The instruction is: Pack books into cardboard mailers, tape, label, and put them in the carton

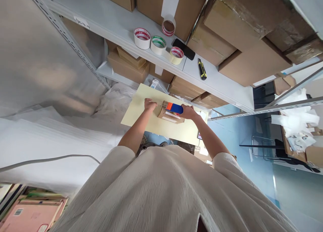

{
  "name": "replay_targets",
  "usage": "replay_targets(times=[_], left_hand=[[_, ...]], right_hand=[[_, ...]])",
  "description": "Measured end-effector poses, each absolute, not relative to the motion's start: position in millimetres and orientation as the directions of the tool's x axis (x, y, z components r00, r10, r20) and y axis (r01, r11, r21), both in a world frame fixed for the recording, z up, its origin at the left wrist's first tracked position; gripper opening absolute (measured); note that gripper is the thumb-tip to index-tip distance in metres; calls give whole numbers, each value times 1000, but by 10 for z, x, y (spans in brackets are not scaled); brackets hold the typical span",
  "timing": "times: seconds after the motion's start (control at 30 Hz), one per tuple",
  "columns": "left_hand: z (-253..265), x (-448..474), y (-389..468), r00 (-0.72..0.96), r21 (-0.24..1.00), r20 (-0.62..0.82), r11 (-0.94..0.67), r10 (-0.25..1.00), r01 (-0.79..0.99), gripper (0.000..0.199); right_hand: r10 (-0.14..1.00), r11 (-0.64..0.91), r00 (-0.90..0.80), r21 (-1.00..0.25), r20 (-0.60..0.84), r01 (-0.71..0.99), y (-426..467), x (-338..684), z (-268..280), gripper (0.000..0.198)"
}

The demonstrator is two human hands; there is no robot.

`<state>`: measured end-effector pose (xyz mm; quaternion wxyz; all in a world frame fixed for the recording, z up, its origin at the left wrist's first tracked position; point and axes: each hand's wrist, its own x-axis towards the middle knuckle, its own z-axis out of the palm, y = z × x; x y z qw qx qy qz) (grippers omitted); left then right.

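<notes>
Standing behind the bench is a grey metal shelving rack (227, 87), whose upper shelf is packed with large brown cartons (254, 62); they overlap too much to count. One big stack of white sheets (58, 134) fills the space on the left. One pale yellow bench (136, 107) lies in front of the wearer, bordered on its far side by the rack. On it, about the middle, sits one small carton (163, 114), between two hands. The right hand (189, 111) has its fingers wrapped around one blue-and-orange tape dispenser (176, 108), which lies over the carton and blocks part of its top. The left hand (150, 104) is just beside the carton's left end, fingers drawn in; whether they pinch anything, I cannot tell. Four tape rolls (142, 43) are on the upper shelf: three lying flat near the front edge, one leaning against a carton. Near them are one flat black phone (185, 49) and one yellow-and-black utility knife (202, 69).
</notes>
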<state>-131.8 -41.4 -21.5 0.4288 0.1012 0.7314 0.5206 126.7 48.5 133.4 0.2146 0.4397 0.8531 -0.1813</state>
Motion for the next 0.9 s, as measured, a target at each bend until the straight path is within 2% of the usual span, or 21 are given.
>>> replay_targets(times=[0.1, 0.4, 0.9], left_hand=[[-239, -1298, -409, -552, 806, -591, 456, 588, -377, 65], [-268, -1295, -427, -531, 774, -631, 501, 565, -387, 70], [-420, -1093, -475, -495, 761, -647, 455, 580, -462, 51]], right_hand=[[678, 542, -498, -91, -540, 836, 510, 1232, 1367, 45], [669, 565, -474, -22, -572, 825, 497, 1112, 1311, 46], [685, 564, -443, 36, -578, 825, 498, 1014, 1292, 46]])
